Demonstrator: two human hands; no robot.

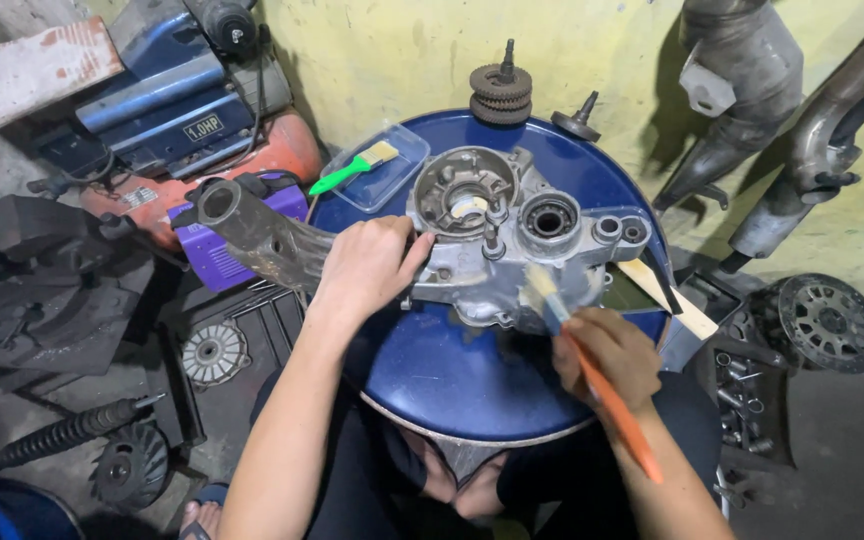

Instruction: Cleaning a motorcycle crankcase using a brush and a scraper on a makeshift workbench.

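— Where the head view looks down, what is held by each hand?

— The grey cast-metal engine case (512,245) is gripped at its left edge by the left hand (367,265), fingers curled over the rim. An orange-handled paintbrush (592,370) is clasped in the right hand (612,355), its bristles laid against the case's lower right side.

— And where is the case set?

— It is rested on the round blue drum lid (452,370), between both hands. A green-handled brush (352,168) is seen in a clear plastic tray (402,150) behind the left hand, and a stack of dark gears (500,92) at the far rim.
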